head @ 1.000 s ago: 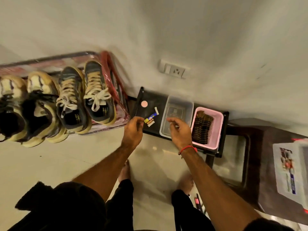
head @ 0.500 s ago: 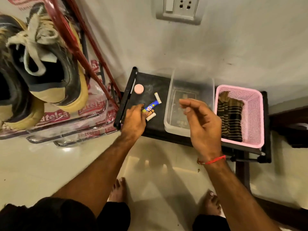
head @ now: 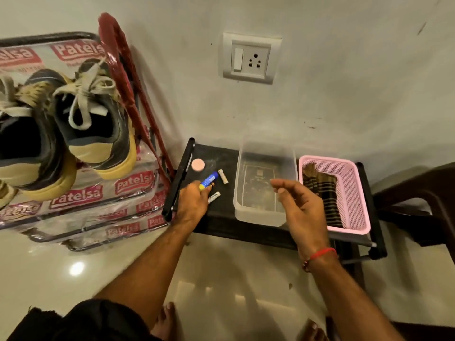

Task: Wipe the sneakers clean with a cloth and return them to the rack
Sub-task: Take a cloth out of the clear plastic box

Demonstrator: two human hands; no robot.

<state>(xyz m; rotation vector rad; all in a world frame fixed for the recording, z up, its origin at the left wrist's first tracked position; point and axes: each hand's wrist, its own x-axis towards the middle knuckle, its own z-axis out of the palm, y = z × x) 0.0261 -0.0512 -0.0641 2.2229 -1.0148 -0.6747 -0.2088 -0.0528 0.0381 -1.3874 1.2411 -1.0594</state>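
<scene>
1. The sneakers [head: 96,124] are worn, with dark uppers, frayed pale laces and thick yellowish rubber soles. They sit heel-out on the rack [head: 128,77], a red and black metal frame wrapped in glossy clear plastic printed with red "Patelsa" labels.
2. The low black surface [head: 221,217] is matte and dusty, with a raised rail along its left edge.
3. On it lie a round pink disc [head: 198,165] near the far left corner, a blue and yellow tube [head: 208,180], and two small white cylinders [head: 222,176] beside it.
4. A clear rectangular plastic box [head: 264,185] stands mid-surface. A pink perforated basket [head: 344,195] holding striped brown cloth [head: 320,185] sits at the right end.
5. The sneakers are well to the left of both my hands, on the rack and untouched.
6. My left hand [head: 193,201] reaches over the left part of the surface, fingers curled and pinching the near end of the tube.
7. My right hand [head: 299,205] hovers over the near right corner of the clear box, fingers loosely bent and holding nothing, with a red thread [head: 320,254] round the wrist.
</scene>
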